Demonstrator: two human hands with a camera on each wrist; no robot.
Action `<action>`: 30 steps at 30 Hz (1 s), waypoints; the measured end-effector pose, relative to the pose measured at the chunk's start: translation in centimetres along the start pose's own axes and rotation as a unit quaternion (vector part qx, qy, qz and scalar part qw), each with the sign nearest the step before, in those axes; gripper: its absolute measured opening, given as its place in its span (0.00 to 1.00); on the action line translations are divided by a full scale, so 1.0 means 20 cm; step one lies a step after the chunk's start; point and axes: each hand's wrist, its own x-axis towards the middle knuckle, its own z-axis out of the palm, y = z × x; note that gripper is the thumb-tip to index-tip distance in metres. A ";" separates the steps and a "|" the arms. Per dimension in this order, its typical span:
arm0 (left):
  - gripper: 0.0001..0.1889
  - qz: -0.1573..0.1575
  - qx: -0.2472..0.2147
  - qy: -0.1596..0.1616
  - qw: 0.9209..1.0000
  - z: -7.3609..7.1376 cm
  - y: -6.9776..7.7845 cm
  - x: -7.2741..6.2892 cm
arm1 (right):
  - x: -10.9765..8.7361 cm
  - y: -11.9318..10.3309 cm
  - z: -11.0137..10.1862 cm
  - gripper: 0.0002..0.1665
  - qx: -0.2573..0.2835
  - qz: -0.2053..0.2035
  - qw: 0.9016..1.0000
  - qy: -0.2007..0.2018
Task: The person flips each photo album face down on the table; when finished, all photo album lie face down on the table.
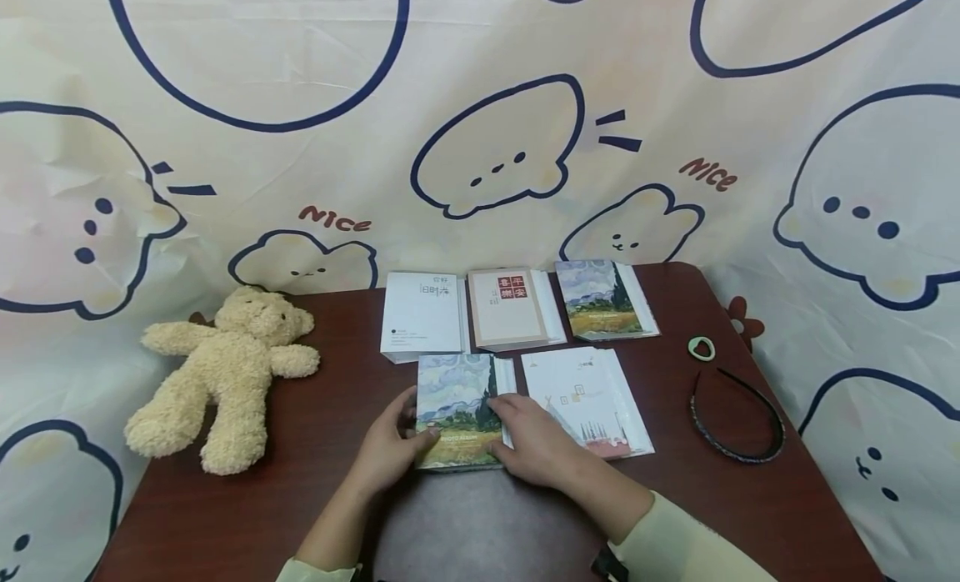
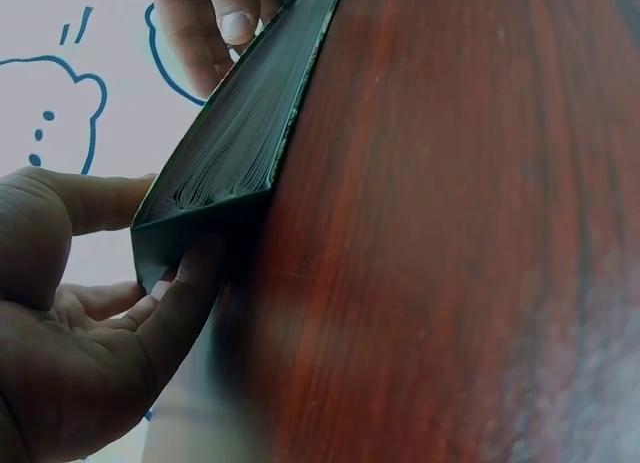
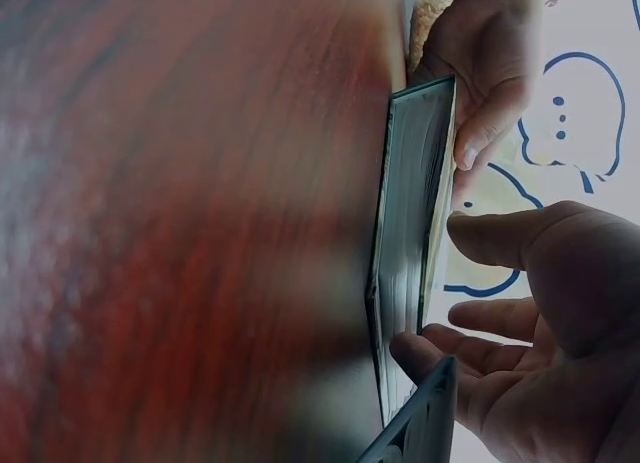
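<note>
The landscape photo album (image 1: 457,419) lies near the middle of the tabletop (image 1: 345,340), at or just above its surface; which of the two cannot be told. The left hand (image 1: 386,444) grips its left edge, the thumb on the painted cover and the fingers curled against the spine side. The right hand (image 1: 543,444) is loosely open at the right edge, thumb and fingers spread, the fingertips touching the album. Just beside it on the right is a white album (image 1: 573,394) with a pink band at its lower end. Along the far edge stand, left to right, a plain white album (image 1: 422,315), a beige album (image 1: 510,315) with red squares and a second landscape album (image 1: 596,298), all lying flat. A fuzzy teddy bear (image 1: 236,365) lies by the left edge; near the right edge are a pale green ring (image 1: 692,348) and, below it, a black headband (image 1: 750,459).
</note>
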 end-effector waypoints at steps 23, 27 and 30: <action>0.41 -0.006 -0.026 -0.008 1.000 -0.07 0.06 -0.06 | 0.00 -0.01 -0.01 0.37 0.044 -0.008 0.999 -0.012; 0.41 0.001 -0.030 -0.015 0.999 -0.09 0.08 -0.06 | 0.00 -0.01 -0.01 0.37 0.059 -0.012 0.998 -0.013; 0.41 0.005 -0.033 -0.017 0.999 -0.10 0.09 -0.07 | 0.01 -0.01 -0.02 0.36 0.070 -0.019 0.997 -0.013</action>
